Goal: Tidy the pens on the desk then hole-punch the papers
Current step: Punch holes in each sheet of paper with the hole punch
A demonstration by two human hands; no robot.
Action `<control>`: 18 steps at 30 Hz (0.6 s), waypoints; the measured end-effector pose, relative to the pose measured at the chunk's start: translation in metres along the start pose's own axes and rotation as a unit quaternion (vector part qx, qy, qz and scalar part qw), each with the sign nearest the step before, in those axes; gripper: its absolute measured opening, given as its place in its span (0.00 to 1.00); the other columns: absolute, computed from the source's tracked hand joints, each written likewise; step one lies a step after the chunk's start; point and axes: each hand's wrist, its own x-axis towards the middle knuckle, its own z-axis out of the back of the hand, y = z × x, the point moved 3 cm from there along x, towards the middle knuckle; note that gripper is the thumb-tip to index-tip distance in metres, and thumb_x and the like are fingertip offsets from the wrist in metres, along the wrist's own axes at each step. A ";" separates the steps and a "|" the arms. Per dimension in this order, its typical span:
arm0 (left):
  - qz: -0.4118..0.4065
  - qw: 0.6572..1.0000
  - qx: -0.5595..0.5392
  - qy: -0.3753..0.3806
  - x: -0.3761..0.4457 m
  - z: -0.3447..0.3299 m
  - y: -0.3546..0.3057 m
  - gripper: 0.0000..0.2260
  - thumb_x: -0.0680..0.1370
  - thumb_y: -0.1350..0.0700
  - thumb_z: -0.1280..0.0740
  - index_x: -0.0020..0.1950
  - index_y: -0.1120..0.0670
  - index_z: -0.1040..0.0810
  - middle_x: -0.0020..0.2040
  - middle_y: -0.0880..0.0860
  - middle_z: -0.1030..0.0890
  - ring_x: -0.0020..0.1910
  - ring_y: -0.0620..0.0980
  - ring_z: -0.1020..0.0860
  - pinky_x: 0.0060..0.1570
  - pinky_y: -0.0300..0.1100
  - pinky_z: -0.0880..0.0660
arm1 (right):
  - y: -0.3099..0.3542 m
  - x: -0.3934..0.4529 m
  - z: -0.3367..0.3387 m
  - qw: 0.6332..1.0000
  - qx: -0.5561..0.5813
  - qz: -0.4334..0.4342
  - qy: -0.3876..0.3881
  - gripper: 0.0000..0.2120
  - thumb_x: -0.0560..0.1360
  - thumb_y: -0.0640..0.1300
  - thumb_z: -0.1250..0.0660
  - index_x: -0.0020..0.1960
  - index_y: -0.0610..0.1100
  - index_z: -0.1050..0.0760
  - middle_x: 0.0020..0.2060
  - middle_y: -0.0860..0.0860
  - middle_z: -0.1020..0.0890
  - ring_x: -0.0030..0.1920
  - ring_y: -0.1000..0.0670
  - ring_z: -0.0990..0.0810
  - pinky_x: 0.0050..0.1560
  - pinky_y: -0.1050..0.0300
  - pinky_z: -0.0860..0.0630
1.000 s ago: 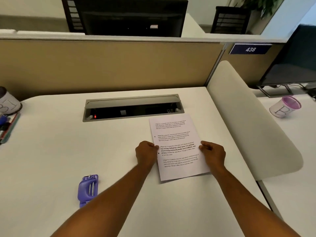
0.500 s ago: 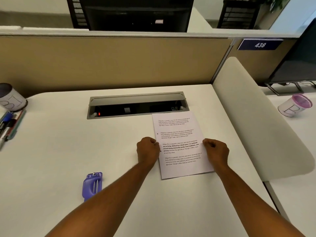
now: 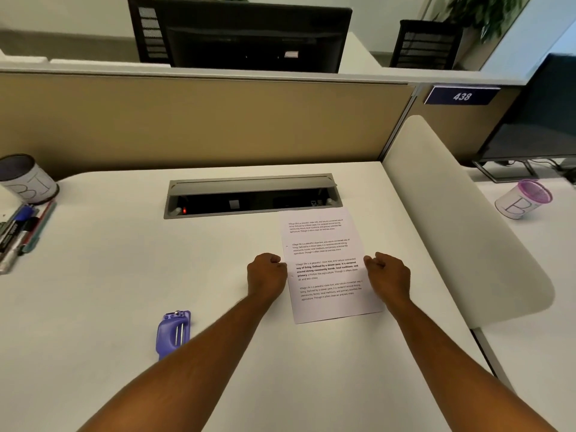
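A printed sheet of paper lies flat on the white desk, right of centre. My left hand is closed at its left edge and my right hand is closed on its right edge, each pinching the sheet. A purple hole punch lies near my left forearm, apart from the paper. Several pens and markers lie side by side at the far left, just in front of a white pen cup.
An open cable tray is set into the desk just behind the paper. A tan partition rises behind the desk, and a white curved divider bounds it on the right. A pink-rimmed cup stands on the neighbouring desk.
Both hands stay at the paper's edges and the sheet has hardly shifted. My head has turned slightly left, bringing more of the pens and the cup into view.
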 end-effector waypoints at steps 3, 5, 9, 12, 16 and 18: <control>-0.028 0.999 0.000 0.029 -0.007 0.006 0.002 0.15 0.77 0.57 0.33 0.63 0.58 0.21 0.61 0.54 0.19 0.59 0.53 0.21 0.54 0.39 0.28 | 0.002 -0.008 0.001 0.998 -0.052 0.001 0.044 0.17 0.79 0.51 0.31 0.62 0.40 0.19 0.58 0.42 0.17 0.61 0.40 0.20 0.64 0.49 0.27; -0.041 0.998 -0.001 0.051 -0.014 0.012 0.003 0.16 0.77 0.56 0.31 0.64 0.58 0.23 0.62 0.55 0.19 0.60 0.53 0.21 0.59 0.43 0.25 | 0.005 -0.017 0.002 0.996 -0.058 0.003 0.060 0.27 0.78 0.52 0.29 0.71 0.38 0.26 0.68 0.40 0.22 0.69 0.40 0.25 0.70 0.48 0.30; -0.070 0.995 0.025 0.067 -0.030 0.030 0.008 0.20 0.78 0.54 0.30 0.68 0.57 0.26 0.66 0.54 0.21 0.64 0.52 0.23 0.62 0.43 0.28 | 0.011 -0.040 0.002 0.995 -0.046 0.023 0.085 0.28 0.77 0.51 0.27 0.71 0.38 0.27 0.70 0.41 0.24 0.69 0.40 0.25 0.70 0.49 0.30; -0.083 0.994 0.039 0.053 -0.044 0.051 0.017 0.21 0.78 0.52 0.30 0.69 0.56 0.27 0.67 0.53 0.22 0.64 0.51 0.24 0.63 0.42 0.29 | 0.015 -0.059 -0.001 0.994 -0.043 0.048 0.086 0.26 0.76 0.50 0.26 0.69 0.38 0.25 0.68 0.41 0.23 0.68 0.41 0.24 0.68 0.49 0.29; -0.100 0.993 0.063 0.028 -0.064 0.085 0.039 0.21 0.79 0.53 0.31 0.70 0.57 0.28 0.69 0.54 0.24 0.67 0.52 0.25 0.67 0.44 0.30 | 0.023 -0.090 -0.011 0.993 -0.024 0.074 0.092 0.24 0.76 0.48 0.25 0.68 0.39 0.24 0.68 0.41 0.23 0.68 0.41 0.24 0.69 0.49 0.29; -0.100 0.992 0.074 0.013 -0.073 0.101 0.054 0.22 0.79 0.54 0.31 0.71 0.57 0.29 0.70 0.54 0.25 0.69 0.53 0.27 0.68 0.43 0.32 | 0.027 -0.105 -0.019 0.991 -0.017 0.085 0.097 0.24 0.75 0.48 0.25 0.68 0.40 0.24 0.67 0.42 0.23 0.69 0.41 0.25 0.70 0.48 0.29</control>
